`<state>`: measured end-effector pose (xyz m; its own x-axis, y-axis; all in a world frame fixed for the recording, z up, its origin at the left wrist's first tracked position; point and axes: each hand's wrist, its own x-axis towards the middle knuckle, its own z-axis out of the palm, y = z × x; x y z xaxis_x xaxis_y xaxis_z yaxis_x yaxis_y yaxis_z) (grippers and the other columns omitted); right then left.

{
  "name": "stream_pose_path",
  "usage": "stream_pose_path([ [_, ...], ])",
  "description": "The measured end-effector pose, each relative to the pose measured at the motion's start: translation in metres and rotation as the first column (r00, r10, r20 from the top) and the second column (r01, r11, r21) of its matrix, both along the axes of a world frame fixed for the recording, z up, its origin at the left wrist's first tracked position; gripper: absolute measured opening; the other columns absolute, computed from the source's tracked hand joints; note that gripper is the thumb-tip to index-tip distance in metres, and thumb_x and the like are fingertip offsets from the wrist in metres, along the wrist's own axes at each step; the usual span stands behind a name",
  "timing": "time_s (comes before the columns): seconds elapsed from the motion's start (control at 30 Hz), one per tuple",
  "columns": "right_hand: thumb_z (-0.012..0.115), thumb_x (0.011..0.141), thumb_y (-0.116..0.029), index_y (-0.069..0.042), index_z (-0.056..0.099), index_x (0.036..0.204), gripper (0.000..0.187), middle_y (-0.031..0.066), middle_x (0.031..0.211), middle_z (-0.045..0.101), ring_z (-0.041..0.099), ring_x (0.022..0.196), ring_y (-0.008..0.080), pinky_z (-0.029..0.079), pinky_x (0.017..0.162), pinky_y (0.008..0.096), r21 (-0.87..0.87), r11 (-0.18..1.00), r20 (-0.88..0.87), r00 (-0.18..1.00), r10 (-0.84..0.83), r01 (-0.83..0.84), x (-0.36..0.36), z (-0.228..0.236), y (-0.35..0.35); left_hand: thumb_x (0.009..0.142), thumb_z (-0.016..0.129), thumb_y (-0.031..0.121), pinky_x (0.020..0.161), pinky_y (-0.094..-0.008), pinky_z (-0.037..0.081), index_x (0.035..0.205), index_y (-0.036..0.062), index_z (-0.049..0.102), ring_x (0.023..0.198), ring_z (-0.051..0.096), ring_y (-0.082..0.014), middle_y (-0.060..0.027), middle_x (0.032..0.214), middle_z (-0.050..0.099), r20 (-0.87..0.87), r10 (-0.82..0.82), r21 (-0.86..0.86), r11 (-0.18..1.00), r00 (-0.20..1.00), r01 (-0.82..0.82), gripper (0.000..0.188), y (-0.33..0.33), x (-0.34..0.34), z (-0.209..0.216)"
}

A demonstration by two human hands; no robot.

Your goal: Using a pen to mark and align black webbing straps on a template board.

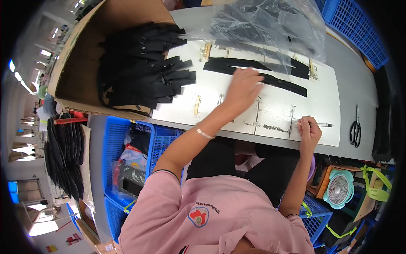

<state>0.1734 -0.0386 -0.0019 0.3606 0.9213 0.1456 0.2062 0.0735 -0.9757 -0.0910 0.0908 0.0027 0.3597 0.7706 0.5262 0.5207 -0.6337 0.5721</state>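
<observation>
Two narrow black fabric strips (285,84) lie across a white marked board (237,120) on the table. My left hand (244,89) is over the nearer strip, its fingers curled together on it and slightly blurred; the fingertips are partly hidden. In my right hand (310,129), near the board's front right corner, is a slim pen (325,125), gripped between thumb and fingers with one end sticking out to the right. Clear plastic sheeting (270,31) covers part of the far strip. Many more black strips (144,67) are heaped in the open cardboard box (80,46) at left.
Black-handled scissors (355,130) lie on the grey table (357,91) at right. Blue plastic baskets (158,146) stand below the table's front left, and another blue basket (357,31) is at far right. A turquoise fan (339,188) sits below the right edge.
</observation>
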Motion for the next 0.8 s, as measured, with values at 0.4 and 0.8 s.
stream_pose_path([
  [0.4, 0.065, 0.101, -0.011, 0.001, 0.070, 0.094, 0.015, 0.0006, 0.078, 0.065, 0.054, 0.068, 0.0047, 0.043, 0.062, 0.0207, 0.015, 1.000, 0.048, 0.999, 0.020, -0.021, -0.002, 0.000, 0.004, 0.094, 0.062, 0.007, 0.112, -0.0490, 0.040, 0.115, 0.0056, 0.070, 0.117, 0.064, -0.0319, -0.0119, 0.116, 0.072, -0.323, 0.516, 0.008, 0.840, 0.794, -0.542, 0.022, -0.030, -0.189, 0.013],
  [0.8, 0.062, 0.104, -0.015, -0.004, 0.070, 0.122, 0.023, 0.0004, 0.079, 0.066, 0.053, 0.068, 0.0043, 0.043, 0.063, 0.0195, 0.040, 0.999, -0.035, 0.999, 0.001, 0.000, -0.009, 0.011, -0.002, 0.094, 0.067, 0.014, 0.081, -0.0413, 0.052, 0.103, 0.0083, 0.075, 0.090, 0.067, -0.0327, -0.0114, 0.095, 0.071, -0.213, -0.029, -0.100, 0.995, 0.977, 0.008, 0.013, -0.042, -0.045, 0.028],
])
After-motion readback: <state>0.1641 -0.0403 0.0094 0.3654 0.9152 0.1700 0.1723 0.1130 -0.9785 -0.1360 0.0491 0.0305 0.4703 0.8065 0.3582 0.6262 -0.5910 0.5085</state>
